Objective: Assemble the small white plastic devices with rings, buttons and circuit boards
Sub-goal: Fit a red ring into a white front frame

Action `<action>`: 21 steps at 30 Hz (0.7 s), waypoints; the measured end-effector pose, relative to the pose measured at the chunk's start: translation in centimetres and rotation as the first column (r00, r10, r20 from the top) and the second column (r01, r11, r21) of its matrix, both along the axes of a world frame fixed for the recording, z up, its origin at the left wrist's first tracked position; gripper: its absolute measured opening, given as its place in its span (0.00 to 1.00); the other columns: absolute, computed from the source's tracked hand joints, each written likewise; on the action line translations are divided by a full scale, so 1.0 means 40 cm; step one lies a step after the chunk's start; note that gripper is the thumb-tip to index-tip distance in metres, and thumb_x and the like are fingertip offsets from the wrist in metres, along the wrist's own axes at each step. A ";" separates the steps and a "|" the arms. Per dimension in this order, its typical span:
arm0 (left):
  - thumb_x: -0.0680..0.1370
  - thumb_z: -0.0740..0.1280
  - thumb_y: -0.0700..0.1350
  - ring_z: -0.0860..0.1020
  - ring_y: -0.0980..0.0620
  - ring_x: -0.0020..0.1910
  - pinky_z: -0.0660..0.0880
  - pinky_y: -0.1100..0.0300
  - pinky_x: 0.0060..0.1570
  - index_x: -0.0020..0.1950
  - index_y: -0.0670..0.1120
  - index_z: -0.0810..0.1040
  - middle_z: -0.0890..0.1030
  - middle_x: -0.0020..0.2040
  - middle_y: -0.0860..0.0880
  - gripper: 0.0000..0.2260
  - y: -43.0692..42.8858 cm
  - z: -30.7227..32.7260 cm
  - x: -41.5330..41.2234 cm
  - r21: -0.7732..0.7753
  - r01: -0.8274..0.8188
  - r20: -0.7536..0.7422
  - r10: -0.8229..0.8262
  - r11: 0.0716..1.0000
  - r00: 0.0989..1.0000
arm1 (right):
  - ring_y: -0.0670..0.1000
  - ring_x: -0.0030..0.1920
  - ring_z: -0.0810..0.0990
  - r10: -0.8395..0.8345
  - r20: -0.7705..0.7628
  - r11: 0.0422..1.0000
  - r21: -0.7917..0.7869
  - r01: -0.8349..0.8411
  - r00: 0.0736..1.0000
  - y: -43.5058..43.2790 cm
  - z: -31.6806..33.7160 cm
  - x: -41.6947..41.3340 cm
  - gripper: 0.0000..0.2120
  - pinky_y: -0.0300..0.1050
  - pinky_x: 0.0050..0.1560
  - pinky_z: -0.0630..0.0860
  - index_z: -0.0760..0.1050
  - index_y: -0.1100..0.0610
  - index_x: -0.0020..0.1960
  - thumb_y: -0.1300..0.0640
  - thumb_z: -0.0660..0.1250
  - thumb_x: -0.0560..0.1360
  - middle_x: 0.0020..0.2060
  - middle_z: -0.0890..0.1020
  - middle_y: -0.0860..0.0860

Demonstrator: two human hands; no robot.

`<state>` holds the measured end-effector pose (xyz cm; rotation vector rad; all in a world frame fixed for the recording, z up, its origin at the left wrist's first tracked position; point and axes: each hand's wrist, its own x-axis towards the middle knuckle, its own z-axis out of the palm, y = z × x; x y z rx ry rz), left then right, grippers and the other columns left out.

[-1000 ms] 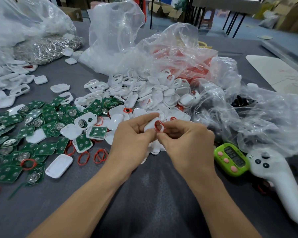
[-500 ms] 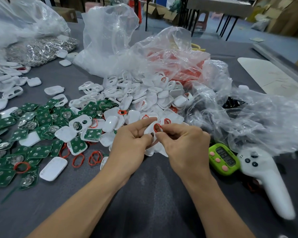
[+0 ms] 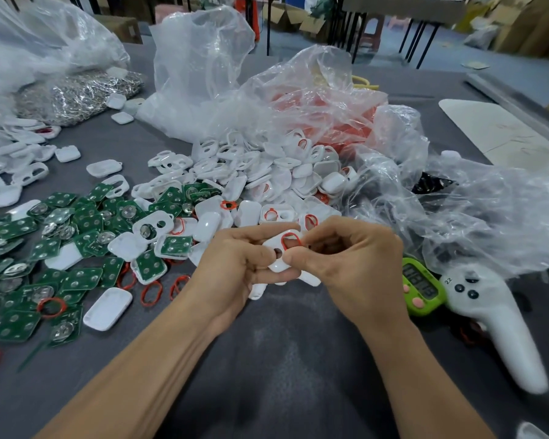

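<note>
My left hand [image 3: 235, 261] grips a small white plastic shell [image 3: 279, 253] just above the grey table, thumb and fingers curled round its lower end. A red ring [image 3: 291, 239] sits in the shell's oval opening. My right hand [image 3: 352, 267] pinches the shell's right edge beside that ring, its thumb on the lower right corner. Behind the hands lies a heap of white shells [image 3: 267, 172], some with red rings. To the left spread several green circuit boards [image 3: 76, 223], with loose red rings [image 3: 151, 293] and a white cover [image 3: 107, 308] near them.
Crumpled clear plastic bags [image 3: 298, 99] rise behind and to the right. A green timer [image 3: 420, 286] and a white handheld controller [image 3: 495, 321] lie to the right of my right hand. A bag of metal parts [image 3: 80, 96] sits far left. Bare grey table [image 3: 267, 359] lies under my forearms.
The shell with its red ring has turned in my fingers and now faces up, more exposed. My view moved slightly; the table's parts stay put.
</note>
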<state>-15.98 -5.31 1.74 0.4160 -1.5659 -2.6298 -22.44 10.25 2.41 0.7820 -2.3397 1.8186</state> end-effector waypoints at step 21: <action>0.73 0.73 0.34 0.83 0.39 0.35 0.80 0.50 0.38 0.52 0.39 0.87 0.85 0.43 0.32 0.08 -0.004 0.001 -0.005 -0.105 -0.156 0.050 0.161 0.982 0.986 | 0.56 0.42 0.88 0.287 0.404 0.937 -0.307 -0.167 0.869 -0.036 0.004 -0.012 0.08 0.45 0.42 0.83 0.84 0.55 0.45 0.65 0.76 0.69 0.42 0.88 0.58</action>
